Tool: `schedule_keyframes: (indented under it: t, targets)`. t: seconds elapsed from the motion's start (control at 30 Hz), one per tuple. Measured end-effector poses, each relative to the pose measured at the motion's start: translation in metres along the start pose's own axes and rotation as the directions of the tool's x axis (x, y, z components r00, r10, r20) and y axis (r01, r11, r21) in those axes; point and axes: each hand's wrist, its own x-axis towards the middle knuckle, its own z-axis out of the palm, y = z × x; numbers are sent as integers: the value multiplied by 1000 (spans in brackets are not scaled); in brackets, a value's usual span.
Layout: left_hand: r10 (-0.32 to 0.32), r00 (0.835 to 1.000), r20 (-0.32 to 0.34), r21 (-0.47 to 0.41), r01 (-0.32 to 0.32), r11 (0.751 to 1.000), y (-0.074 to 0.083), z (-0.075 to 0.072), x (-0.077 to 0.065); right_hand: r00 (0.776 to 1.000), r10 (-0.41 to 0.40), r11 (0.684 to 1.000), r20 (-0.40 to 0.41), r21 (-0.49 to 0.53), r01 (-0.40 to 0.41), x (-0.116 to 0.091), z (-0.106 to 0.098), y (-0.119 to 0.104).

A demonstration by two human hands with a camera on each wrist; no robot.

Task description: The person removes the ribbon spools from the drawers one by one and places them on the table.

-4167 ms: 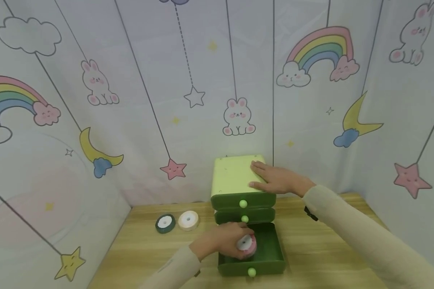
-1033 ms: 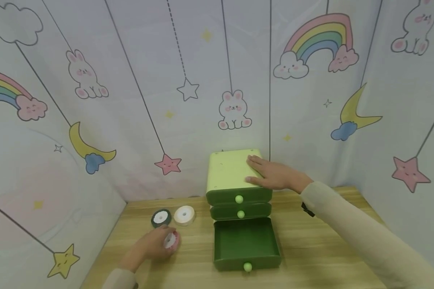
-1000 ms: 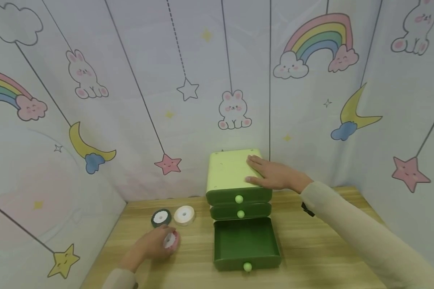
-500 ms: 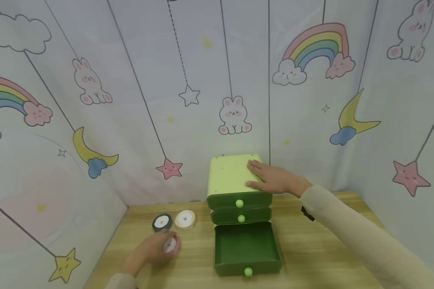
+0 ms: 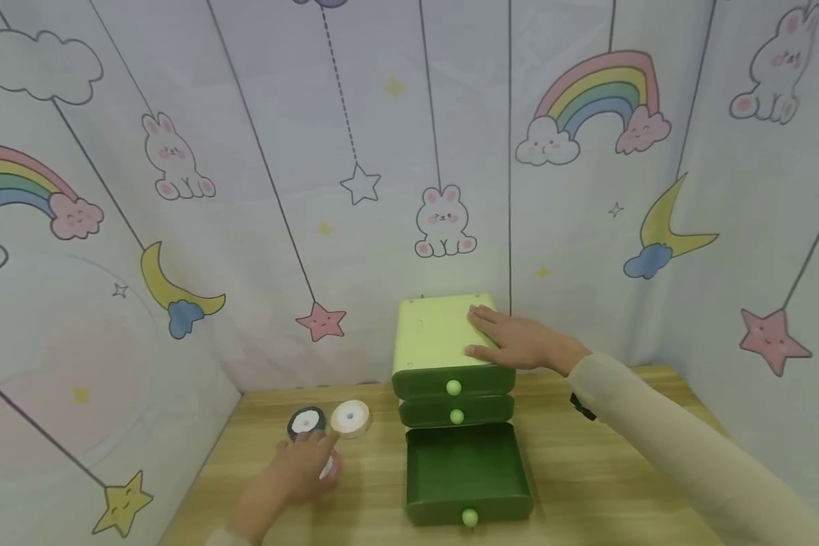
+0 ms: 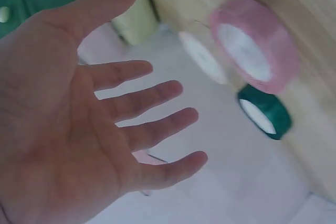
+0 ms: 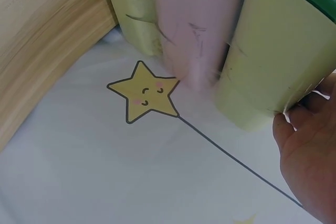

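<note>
My left hand (image 5: 290, 470) hovers at the table's left, its fingers spread and holding nothing in the left wrist view. Just beyond the fingertips a pink ribbon roll (image 6: 283, 51) stands on the table, partly hidden by the hand in the head view (image 5: 331, 468). Behind it lie a dark green ribbon roll (image 5: 306, 423) and a cream ribbon roll (image 5: 350, 418). My right hand (image 5: 519, 341) rests flat on the pale green top of a small drawer cabinet (image 5: 433, 330). Its bottom drawer (image 5: 467, 466) is pulled out and bare inside.
The wooden table (image 5: 587, 455) meets a cloth backdrop (image 5: 266, 227) printed with stars, rabbits and rainbows at the back and sides. Two upper drawers with round knobs (image 5: 456, 417) are pushed in. The cabinet's middle tier (image 7: 194, 24) has a pink side.
My left hand carried the pink ribbon roll out of the bottom drawer to the left, set it beside the other rolls and let go. The right hand stays on the cabinet top.
</note>
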Motion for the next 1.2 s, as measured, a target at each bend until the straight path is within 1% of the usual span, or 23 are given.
schedule_keyframes:
  t: [0.1,0.2,0.3,0.37,0.43,0.53,0.67,0.73,0.83,0.9,0.97,1.0,1.07,1.13,1.2]
  targets:
    - [36,999,24,9,-37,999,15,-6,-8,1000,-2,1000,4,3,2,-1,2,-1]
    - [85,994,73,16,-86,996,31,-11,-16,1000,-1,1000,7,12,1,-2,4,-2]
    - [134,986,97,92,-143,985,49,-14,-22,1000,-4,1000,5,12,3,-2,4,-2]
    - [180,979,92,149,-192,970,60,-16,-27,1000,-3,1000,6,5,3,-2,4,-1]
    - [229,971,71,202,-239,950,69,-17,-29,1000,-6,1000,4,-8,6,-1,4,-1]
    - [287,956,59,207,-293,933,81,-17,-32,1000,-16,1000,-1,-23,16,-1,1,-2]
    - [337,939,64,210,-343,916,98,-19,-34,1000,-28,999,2,-43,28,1,-2,-4]
    - [382,922,66,256,-386,887,106,-18,-36,1000,-22,998,12,-60,23,1,-3,-4]
    - [454,886,101,326,-460,826,118,-11,-35,1000,-15,997,22,-79,16,0,-4,-4]
    - [490,862,126,356,-501,789,127,-5,-34,1000,-9,996,29,-88,12,0,-5,-3]
    - [523,841,136,365,-534,763,135,2,-32,999,-7,996,32,-93,10,0,-5,-3]
    - [538,833,129,372,-544,752,139,6,-32,999,-7,995,32,-99,10,0,-5,-3]
    - [580,811,69,412,-553,724,146,15,-31,999,-5,995,34,-104,9,0,-5,-2]
    - [622,783,-4,467,-549,693,152,23,-30,999,-7,994,34,-107,11,1,-4,-2]
    - [650,757,-70,507,-534,677,157,31,-30,999,-10,993,34,-114,14,2,-3,-1]
